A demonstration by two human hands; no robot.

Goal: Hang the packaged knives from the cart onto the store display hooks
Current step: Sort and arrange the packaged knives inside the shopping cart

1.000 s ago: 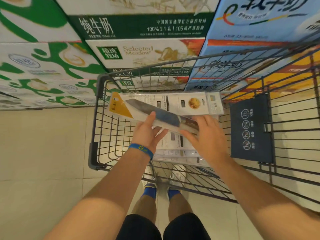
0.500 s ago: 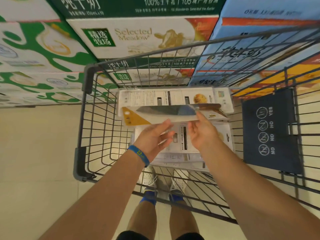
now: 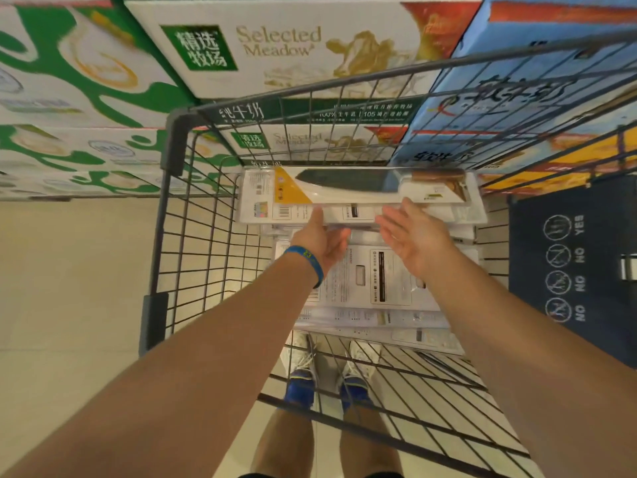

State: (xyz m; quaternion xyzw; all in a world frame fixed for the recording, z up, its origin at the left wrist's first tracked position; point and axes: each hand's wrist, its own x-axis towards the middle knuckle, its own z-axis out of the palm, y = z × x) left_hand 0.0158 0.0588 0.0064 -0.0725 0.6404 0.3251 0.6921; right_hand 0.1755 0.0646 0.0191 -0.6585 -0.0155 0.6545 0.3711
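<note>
Knives first: from the head view, one packaged knife sits at the centre of the frame, face up, resting against the far end of the cart on top of another pack. My left hand reaches under its lower edge, fingertips touching the card, fingers loosely spread and not closed on anything. My right hand is just beside it, palm turned up and wide open, fingertips near the same edge but gripping nothing. Below both hands lies the stack of knife packs, face down, spread over the cart floor, so I judge the job barely begun or at best partway: plenty left to carry, and no display hooks show anywhere in this frame. Room now: wire walls close in at left and top, and the dark child-seat flap blocks the right side, so the way out for a pack is straight up toward me. Milk cartons crowd the upper frame just beyond the far wire, leaving no room to push forward. Bare floor opens at lower left.
</note>
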